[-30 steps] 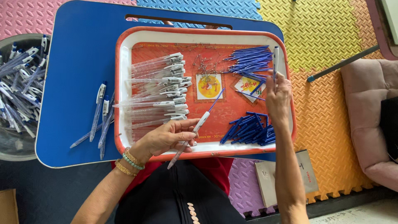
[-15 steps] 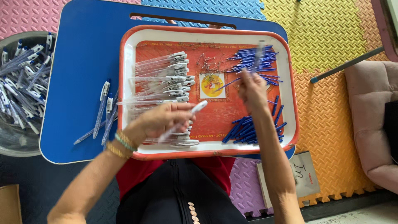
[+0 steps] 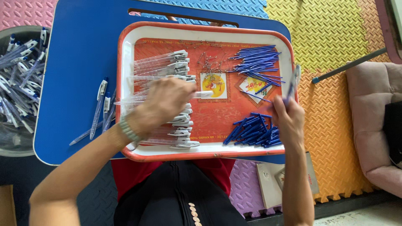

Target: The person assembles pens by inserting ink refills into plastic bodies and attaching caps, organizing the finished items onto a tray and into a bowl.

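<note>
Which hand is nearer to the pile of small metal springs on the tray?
The left hand. It is just below-left of the springs, over the clear pen barrels; the right hand is farther off, by the tray's right edge.

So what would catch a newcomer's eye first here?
The orange plastic tray with a white rim on the blue table, with clear pen barrels stacked left and blue refills piled right. The left hand rests on the barrels; the right hand lifts a thin part.

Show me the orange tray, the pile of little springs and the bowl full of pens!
orange tray [image 3: 209, 153]: head view, bare white front rim.
pile of little springs [image 3: 208, 63]: head view, middle of the heap.
bowl full of pens [image 3: 12, 144]: head view, grey near rim.
</note>
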